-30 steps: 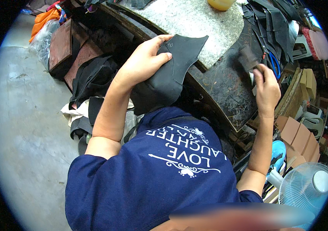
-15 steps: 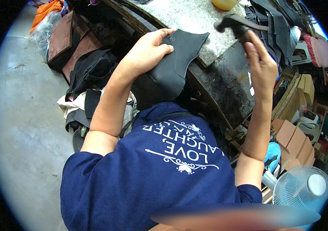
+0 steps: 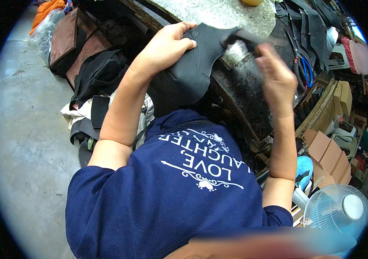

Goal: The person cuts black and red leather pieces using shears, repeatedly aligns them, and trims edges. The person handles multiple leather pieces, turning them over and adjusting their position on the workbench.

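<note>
Left hand [image 3: 168, 47] pinching black sheet [image 3: 194, 62] over edge of dark bench [image 3: 253, 97]; right hand [image 3: 278, 77] gripping blurred hammer [image 3: 247, 41] at sheet's upper-right corner, contact unclear. Good practice: keeping fingers clear, landing blows flat.

A round white wire-caged fan [image 3: 337, 211] stands lower right, near tan cardboard-like panels [image 3: 328, 157]. Upper left, a crumpled clear plastic bag [image 3: 45, 38] sits near bright orange cloth [image 3: 47, 13] and a reddish-brown boxy block [image 3: 64, 41].
</note>
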Motion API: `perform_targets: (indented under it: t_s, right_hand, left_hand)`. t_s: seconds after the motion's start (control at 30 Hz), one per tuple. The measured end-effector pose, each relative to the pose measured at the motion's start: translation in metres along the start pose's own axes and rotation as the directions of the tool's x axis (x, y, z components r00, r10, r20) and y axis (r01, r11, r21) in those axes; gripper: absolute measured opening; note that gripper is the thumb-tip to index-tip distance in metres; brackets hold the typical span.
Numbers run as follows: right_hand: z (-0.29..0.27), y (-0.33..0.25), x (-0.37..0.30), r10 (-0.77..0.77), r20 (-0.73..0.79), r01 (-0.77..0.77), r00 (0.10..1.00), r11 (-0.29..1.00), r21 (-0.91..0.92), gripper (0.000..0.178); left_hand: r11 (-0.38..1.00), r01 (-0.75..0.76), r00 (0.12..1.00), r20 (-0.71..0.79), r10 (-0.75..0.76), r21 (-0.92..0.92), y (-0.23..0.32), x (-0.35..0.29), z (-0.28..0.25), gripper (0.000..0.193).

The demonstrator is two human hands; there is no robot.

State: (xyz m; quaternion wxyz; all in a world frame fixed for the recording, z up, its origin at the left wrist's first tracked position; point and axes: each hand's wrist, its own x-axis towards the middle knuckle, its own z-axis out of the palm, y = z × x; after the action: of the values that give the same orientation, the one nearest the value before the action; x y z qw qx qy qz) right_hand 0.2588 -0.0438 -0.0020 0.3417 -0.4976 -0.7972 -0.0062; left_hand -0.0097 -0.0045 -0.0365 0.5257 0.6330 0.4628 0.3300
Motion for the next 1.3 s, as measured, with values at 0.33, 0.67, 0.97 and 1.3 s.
perform_targets:
  t_s: [0.33,0.67,0.97,1.3]
  right_hand:
    - [-0.002,0.004,-0.021,0.151,0.096,-0.167,0.984,0.966,0.199,0.022]
    - [-0.004,0.022,0.013,0.146,-0.159,-0.143,0.976,0.989,0.032,0.032]
    - [-0.01,0.012,0.002,0.184,0.063,-0.161,0.981,0.95,-0.268,0.032]
    - [-0.004,0.005,0.009,0.253,0.084,-0.222,0.964,0.935,-0.277,0.033]
  left_hand:
    - [0.999,0.033,0.999,0.015,-0.033,-0.004,-0.005,0.002,-0.001,0.048]
    - [0.999,-0.032,0.999,-0.011,0.032,0.02,-0.008,0.0,-0.001,0.048]
    - [0.995,-0.022,1.0,0.023,0.02,0.102,-0.006,0.001,-0.005,0.047]
    - [0.998,0.015,0.999,0.038,-0.012,-0.06,0.004,-0.008,-0.005,0.045]
